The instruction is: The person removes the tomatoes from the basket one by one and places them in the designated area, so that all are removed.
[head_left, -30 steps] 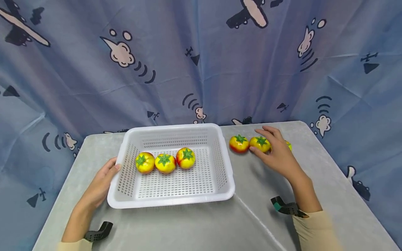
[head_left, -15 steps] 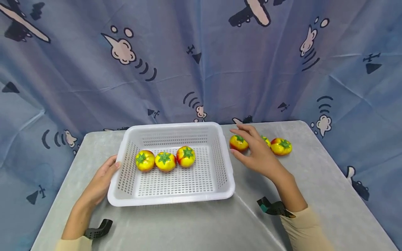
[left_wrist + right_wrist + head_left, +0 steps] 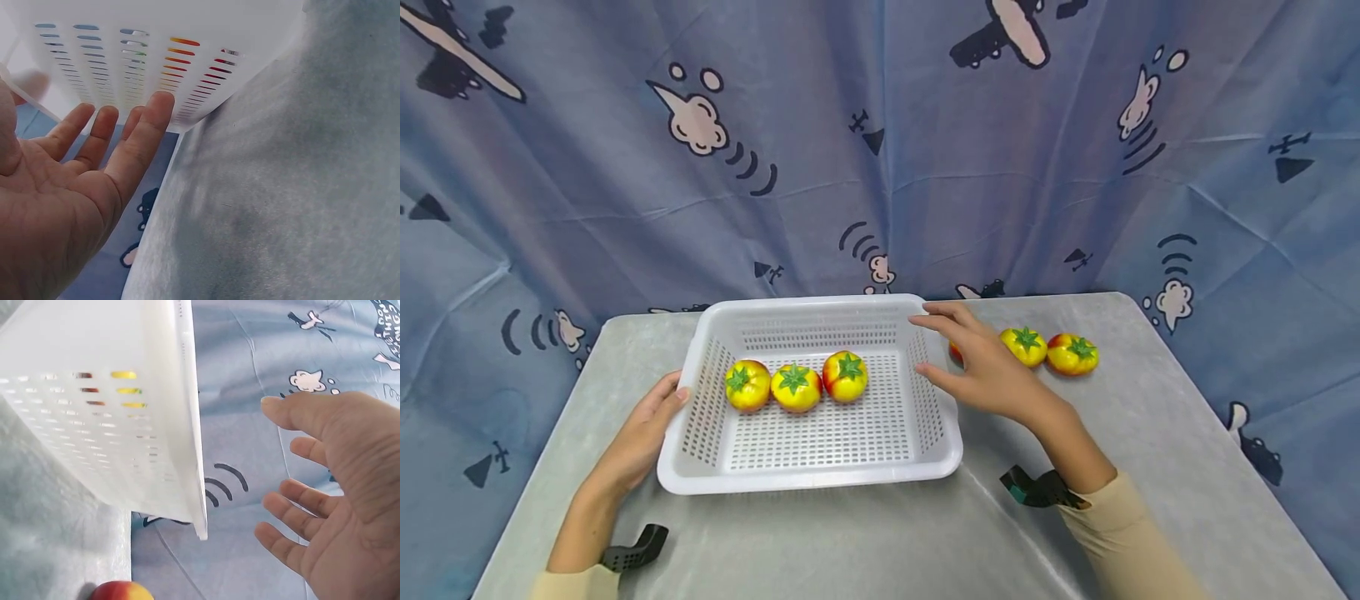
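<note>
A white plastic basket (image 3: 809, 482) with slotted walls stands on the table, holding three yellow-red tomatoes (image 3: 797, 388), glossy with green star-shaped tops. My left hand (image 3: 642, 433) grips its left rim, thumb over the edge; in the left wrist view the fingers (image 3: 134, 147) lie along the outside of the wall. My right hand (image 3: 988, 367) is spread and holds nothing, overlapping the right rim in the head view. The right wrist view shows a gap between this hand (image 3: 331, 494) and the basket (image 3: 100, 356). Partly behind the right hand is a tomato (image 3: 955, 353) on the table.
Two more tomatoes, one (image 3: 1024, 347) beside the other (image 3: 1072, 355), sit on the table (image 3: 1150, 433) at the back right. Behind the table's far edge hangs a blue curtain (image 3: 805, 125) with printed planes.
My right hand has moved left, from over the tomatoes on the table to the basket's right rim, with nothing in it. The left hand and the basket stay put.
</note>
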Motion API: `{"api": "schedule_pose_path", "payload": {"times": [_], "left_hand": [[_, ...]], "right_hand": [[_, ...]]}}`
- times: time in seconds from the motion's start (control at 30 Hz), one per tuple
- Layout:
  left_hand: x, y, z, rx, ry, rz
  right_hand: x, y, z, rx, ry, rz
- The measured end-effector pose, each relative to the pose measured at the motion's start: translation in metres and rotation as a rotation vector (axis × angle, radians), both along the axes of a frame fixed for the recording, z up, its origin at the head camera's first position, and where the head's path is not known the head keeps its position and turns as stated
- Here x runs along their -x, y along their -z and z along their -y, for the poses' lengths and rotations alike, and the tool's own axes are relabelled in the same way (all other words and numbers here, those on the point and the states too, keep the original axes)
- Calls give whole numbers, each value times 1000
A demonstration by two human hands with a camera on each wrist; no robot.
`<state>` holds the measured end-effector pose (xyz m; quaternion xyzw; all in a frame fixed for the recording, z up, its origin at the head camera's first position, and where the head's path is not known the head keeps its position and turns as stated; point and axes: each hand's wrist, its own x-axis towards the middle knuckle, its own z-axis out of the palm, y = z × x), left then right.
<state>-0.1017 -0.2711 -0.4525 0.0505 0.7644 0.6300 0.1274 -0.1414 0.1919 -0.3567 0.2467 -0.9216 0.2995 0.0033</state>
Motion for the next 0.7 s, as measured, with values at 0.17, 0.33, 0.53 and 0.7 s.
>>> {"api": "schedule_pose_path", "payload": {"times": [0.17, 0.33, 0.53, 0.7], "left_hand": [[0, 1, 0, 2, -4, -9], [-1, 3, -1, -6, -7, -10], [-1, 1, -2, -9, -4, -7], [-1, 0, -1, -20, -6, -15]], "right_hand": [[3, -8, 8, -22, -45, 38], [7, -13, 17, -31, -90, 73], [15, -16, 30, -73, -130, 74], [24, -18, 42, -96, -181, 97]]}}
